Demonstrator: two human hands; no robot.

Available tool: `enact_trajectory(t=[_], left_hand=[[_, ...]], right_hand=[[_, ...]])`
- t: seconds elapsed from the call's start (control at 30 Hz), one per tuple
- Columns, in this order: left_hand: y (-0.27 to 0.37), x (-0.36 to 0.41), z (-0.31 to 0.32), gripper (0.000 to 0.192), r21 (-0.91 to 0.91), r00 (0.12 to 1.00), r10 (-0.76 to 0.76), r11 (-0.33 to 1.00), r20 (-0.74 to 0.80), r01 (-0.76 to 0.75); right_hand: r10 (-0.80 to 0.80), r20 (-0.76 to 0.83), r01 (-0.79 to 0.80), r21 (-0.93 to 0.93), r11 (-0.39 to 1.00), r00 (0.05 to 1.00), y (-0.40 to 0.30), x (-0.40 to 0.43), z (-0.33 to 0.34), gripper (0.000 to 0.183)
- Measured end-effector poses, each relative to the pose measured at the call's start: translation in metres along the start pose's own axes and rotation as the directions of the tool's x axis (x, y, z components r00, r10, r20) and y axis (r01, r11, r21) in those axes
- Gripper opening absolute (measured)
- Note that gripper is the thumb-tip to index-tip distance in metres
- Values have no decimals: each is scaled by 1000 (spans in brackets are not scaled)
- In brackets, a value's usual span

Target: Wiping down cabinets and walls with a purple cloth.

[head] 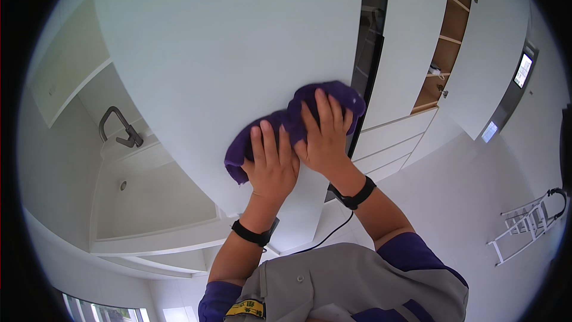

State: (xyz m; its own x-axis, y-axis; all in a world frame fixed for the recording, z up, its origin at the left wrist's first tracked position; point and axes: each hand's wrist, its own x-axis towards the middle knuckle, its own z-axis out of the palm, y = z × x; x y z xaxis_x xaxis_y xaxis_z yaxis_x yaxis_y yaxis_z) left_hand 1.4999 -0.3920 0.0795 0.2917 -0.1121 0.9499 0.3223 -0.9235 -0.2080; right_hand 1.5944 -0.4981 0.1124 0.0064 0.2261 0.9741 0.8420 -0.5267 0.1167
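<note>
A purple cloth (pixel 286 118) lies bunched against a tall, flat white cabinet panel (pixel 232 44). My left hand (pixel 273 161) presses the cloth's lower left part with fingers spread over it. Higher and to the right, my right hand (pixel 326 136) bears on the other part of the same cloth, close to the panel's right edge. Both palms face the panel, and the two hands nearly touch at the thumbs. Each wrist wears a black band. The panel surface beneath the cloth is hidden.
Left of the panel is a white sink (pixel 152 201) with a grey faucet (pixel 123 129). A dark glossy strip (pixel 368 53) borders the panel's right side. Beyond it stand an open shelved cabinet (pixel 451 22) and white drawers (pixel 393 143). A stepladder (pixel 527 223) is at far right.
</note>
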Motion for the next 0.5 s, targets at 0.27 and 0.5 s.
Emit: enact_trajectory(t=[0.27, 0.5], left_hand=[[83, -109, 41, 43, -110, 989, -60, 991, 136, 75], [65, 85, -8, 48, 8, 994, -105, 994, 39, 105]], right_hand=[[-219, 118, 114, 572, 812, 969, 46, -89, -20, 38], [-63, -138, 150, 830, 538, 988, 87, 58, -19, 43]])
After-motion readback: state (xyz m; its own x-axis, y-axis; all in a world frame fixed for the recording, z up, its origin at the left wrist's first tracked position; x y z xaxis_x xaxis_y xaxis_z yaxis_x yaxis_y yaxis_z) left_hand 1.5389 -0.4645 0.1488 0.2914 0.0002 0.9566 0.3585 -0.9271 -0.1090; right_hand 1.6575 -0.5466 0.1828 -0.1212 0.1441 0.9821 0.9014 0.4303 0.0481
